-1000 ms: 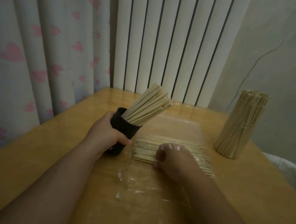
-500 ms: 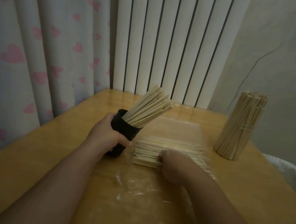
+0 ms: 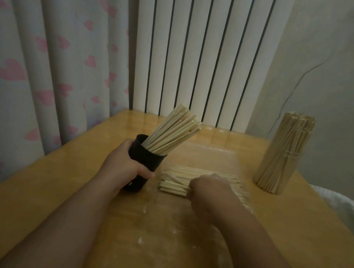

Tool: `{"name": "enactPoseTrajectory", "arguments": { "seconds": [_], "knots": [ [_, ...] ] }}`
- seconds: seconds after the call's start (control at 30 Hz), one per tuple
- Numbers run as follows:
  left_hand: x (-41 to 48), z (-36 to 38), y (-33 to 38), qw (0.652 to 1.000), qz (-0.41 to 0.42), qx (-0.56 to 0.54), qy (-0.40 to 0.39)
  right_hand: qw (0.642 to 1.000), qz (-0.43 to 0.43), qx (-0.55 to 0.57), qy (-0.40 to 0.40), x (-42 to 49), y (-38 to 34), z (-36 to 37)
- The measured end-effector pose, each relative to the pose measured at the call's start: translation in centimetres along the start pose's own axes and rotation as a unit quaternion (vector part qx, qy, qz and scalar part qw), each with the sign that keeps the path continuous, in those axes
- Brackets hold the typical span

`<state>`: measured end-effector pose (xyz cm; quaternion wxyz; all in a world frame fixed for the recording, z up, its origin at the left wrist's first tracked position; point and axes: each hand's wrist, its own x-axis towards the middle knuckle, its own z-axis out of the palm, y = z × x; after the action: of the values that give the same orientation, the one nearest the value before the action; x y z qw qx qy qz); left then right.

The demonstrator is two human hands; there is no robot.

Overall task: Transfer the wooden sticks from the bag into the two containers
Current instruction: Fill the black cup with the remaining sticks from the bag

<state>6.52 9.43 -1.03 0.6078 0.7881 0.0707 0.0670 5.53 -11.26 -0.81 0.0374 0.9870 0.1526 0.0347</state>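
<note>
Step in hand: we are judging this a gathering step; our right hand [image 3: 208, 188] is curling over the wooden sticks [image 3: 180, 181] lying flat in the clear bag [image 3: 210, 157] at the counter's centre.
Right hand state: fingers are folding down onto the near ends of the pile; whether any sticks are pinched yet, we cannot tell.
Left hand state: our left hand [image 3: 128, 165] is wrapping closed around the black container [image 3: 147, 159], tilting its mouth toward 2 o'clock, sticks already fanning out of it.
Second container: at 3 o'clock of the pile, well apart, a packed bundle [image 3: 283, 153] is standing upright; its holder is too hard to make out.
Next move: we are expecting to need a firm pinch on a small bunch, a lift clear of the bag, then a feed into the tilted mouth.
Edges: the counter [image 3: 35, 184] is ending near the curtain at 9 o'clock and beside bedding at 3 o'clock.
Open room: bare counter is lying toward 6 o'clock and 12 o'clock.
</note>
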Motion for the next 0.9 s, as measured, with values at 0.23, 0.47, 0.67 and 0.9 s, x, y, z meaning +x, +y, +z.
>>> {"name": "enactPoseTrajectory", "arguments": {
  "seconds": [0.23,0.47,0.67,0.9],
  "knots": [
    [0.0,0.1,0.0,1.0,0.003,0.0,-0.002,0.996,0.016,0.089,-0.009,-1.7,-0.8,-2.4],
    [0.1,0.0,-0.1,1.0,0.006,-0.005,-0.001,0.994,0.001,0.065,0.09,-3.4,-1.6,-5.5],
    [0.3,0.2,-0.2,1.0,0.001,0.014,0.003,0.918,-0.052,0.043,0.391,-2.8,-1.0,-4.6],
    [0.0,0.3,0.1,1.0,0.005,0.028,0.006,0.824,0.021,0.18,0.537,-1.1,1.3,-2.9]
  ]
}}
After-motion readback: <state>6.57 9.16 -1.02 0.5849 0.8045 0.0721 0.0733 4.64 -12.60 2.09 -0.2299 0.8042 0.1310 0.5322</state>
